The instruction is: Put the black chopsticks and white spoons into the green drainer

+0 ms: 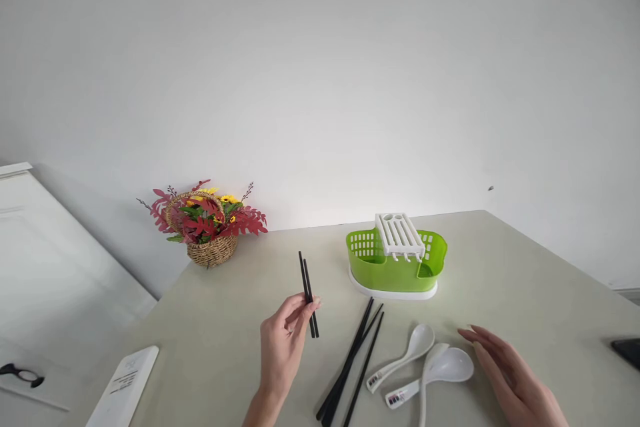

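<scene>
My left hand (pixel 287 340) pinches two black chopsticks (pixel 309 293) upright, left of the centre of the table. More black chopsticks (pixel 350 363) lie in a loose, partly crossed bundle to its right. Several white spoons (pixel 420 340) with labels on some handles rest beside them, two of them overlapping. Close to the right of the spoons, my right hand (pixel 507 373) is held with its fingers stretched out and nothing in it. Behind these stands a green basket (pixel 395 275) on a white base, with a white slotted rack across its top.
At the back left is a wicker basket (pixel 213 251) of red and yellow artificial flowers. A white box-like object (pixel 123 387) lies at the front left. A dark object (pixel 627 350) sits at the right edge. The wall (pixel 320 93) rises behind the table.
</scene>
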`<state>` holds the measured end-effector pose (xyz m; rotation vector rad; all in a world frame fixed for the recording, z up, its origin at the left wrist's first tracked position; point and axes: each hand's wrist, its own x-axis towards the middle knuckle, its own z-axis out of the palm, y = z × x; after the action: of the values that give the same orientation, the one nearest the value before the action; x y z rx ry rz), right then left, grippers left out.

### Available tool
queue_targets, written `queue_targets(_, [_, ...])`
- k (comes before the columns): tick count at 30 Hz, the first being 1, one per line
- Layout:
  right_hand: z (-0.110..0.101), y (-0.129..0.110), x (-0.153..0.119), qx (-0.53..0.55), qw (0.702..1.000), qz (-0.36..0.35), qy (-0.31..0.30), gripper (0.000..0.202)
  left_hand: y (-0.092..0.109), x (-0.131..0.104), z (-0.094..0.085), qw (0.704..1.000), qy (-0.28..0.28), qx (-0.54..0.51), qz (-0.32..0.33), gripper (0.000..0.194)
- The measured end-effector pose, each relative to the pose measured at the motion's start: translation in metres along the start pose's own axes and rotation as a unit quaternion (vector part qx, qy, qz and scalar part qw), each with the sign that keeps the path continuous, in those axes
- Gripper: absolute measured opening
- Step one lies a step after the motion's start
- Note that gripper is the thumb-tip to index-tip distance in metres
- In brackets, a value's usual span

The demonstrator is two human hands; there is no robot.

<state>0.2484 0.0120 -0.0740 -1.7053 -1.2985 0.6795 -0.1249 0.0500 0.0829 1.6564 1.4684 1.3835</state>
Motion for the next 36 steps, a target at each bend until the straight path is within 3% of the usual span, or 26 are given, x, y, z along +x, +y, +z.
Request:
queue_targets(7, [0.001, -0.007, -0.002, 0.002, 1.0, -0.009, 0.012, 0.053, -0.023, -0.014, 0.005, 0.999, 0.02, 0.013, 0.037, 0.019])
queue_targets(13, [0.003, -0.004, -0.001, 0.008, 0.999, -0.029, 0.025, 0.048, -0.034, -0.019, 0.003, 0.999, 0.028, 0.0, 0.023, 0.02])
queue_targets(16, [-0.004, -0.014, 0.001, -0.03, 0.996, -0.057, 0.067, 0.043, -0.034, -0.021, 0.0, 1.0, 0.022, -0.011, 0.006, 0.022])
queue_targets(18, [-0.011, -0.039, -0.001, -0.085, 0.989, -0.078, 0.097, 0.04, -0.027, -0.024, 0.001, 1.0, 0.0, -0.021, -0.003, 0.023])
queue_targets(20, [-0.015, -0.081, -0.006, -0.072, 0.983, -0.142, 0.087, 0.034, -0.014, -0.026, 0.006, 0.999, -0.027, -0.035, -0.012, 0.024])
queue_targets(23, [-0.014, -0.162, -0.013, -0.016, 0.971, -0.239, -0.024, 0.03, 0.012, -0.029, 0.018, 0.994, -0.08, -0.063, -0.027, 0.023])
queue_targets(25, [-0.012, -0.213, -0.015, 0.022, 0.958, -0.264, -0.108, 0.032, 0.03, -0.029, 0.025, 0.989, -0.124, -0.077, -0.034, 0.022])
queue_targets(28, [-0.01, -0.264, -0.01, 0.041, 0.937, -0.285, -0.2, 0.024, 0.052, -0.03, 0.028, 0.977, -0.187, -0.095, -0.045, 0.021])
queue_targets(31, [-0.007, -0.283, -0.002, 0.058, 0.929, -0.282, -0.233, 0.036, 0.064, -0.033, 0.023, 0.959, -0.231, -0.142, -0.081, 0.026])
queue_targets(36, [0.002, -0.278, 0.004, 0.148, 0.941, -0.191, -0.238, 0.042, 0.059, -0.041, 0.01, 0.921, -0.29, -0.207, -0.157, 0.039])
